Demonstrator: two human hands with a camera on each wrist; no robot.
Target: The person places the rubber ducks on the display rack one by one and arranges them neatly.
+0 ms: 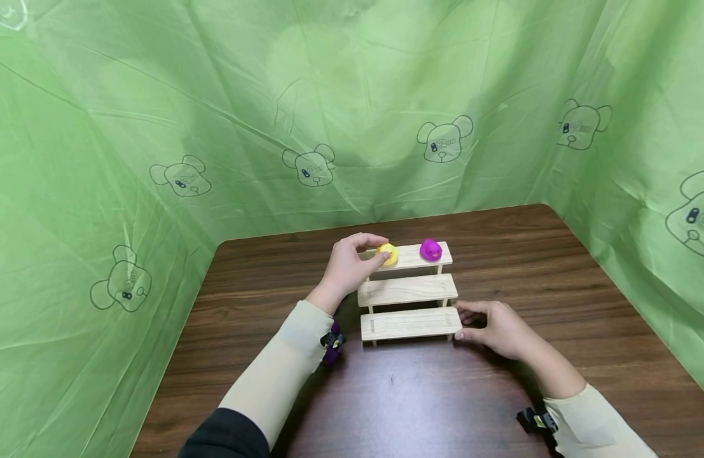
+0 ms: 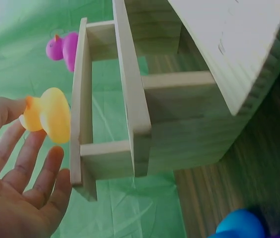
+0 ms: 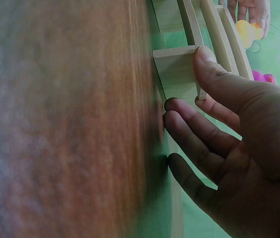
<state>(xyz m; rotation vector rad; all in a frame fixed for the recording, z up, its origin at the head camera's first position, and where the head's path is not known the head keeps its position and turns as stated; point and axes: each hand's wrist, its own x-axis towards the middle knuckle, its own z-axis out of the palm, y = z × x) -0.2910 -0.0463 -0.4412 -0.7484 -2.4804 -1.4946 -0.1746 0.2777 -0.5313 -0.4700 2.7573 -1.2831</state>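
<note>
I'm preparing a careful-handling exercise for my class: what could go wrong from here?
The left hand pinches the yellow duck near one end of the narrow top step; a careless release might topple it off.

The right hand grips the end of the bottom step; a jerk could shift the wooden stand and upset the purple duck, which no hand steadies.

The duck [image 2: 55,115] in the left hand [image 1: 350,264] is looking smooth and rubbery, the shelf [image 1: 407,291] at the right hand [image 1: 497,331] is showing matt wood, the tabletop [image 1: 558,273] below both, glossy grain.
</note>
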